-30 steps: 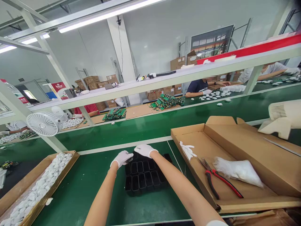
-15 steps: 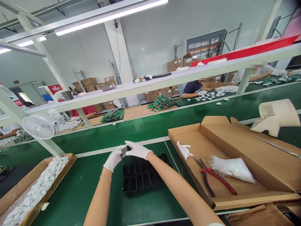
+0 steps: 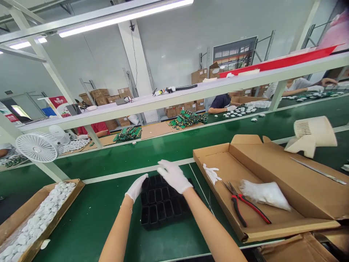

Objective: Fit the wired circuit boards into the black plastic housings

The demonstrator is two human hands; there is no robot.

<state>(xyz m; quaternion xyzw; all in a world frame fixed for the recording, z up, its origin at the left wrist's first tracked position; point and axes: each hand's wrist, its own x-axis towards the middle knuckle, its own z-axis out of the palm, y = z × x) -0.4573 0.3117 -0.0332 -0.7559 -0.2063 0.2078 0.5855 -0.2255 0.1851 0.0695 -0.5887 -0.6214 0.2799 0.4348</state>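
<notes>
1 black tray [image 3: 160,209], L hand [image 3: 135,187] flat at its left edge, fingers together, R hand [image 3: 174,176] above it, fingers loosely spread, 1 pliers [image 3: 242,207] right of tray

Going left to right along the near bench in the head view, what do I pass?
Box of white parts → left hand → black tray → loose white glove → red-handled pliers → white plastic bag.

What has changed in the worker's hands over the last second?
The small dark part pinched between both hands half a second ago is gone from view. Left hand now rests at the black tray's left edge; right hand hovers open above it. Tray and pliers stayed put.
</notes>
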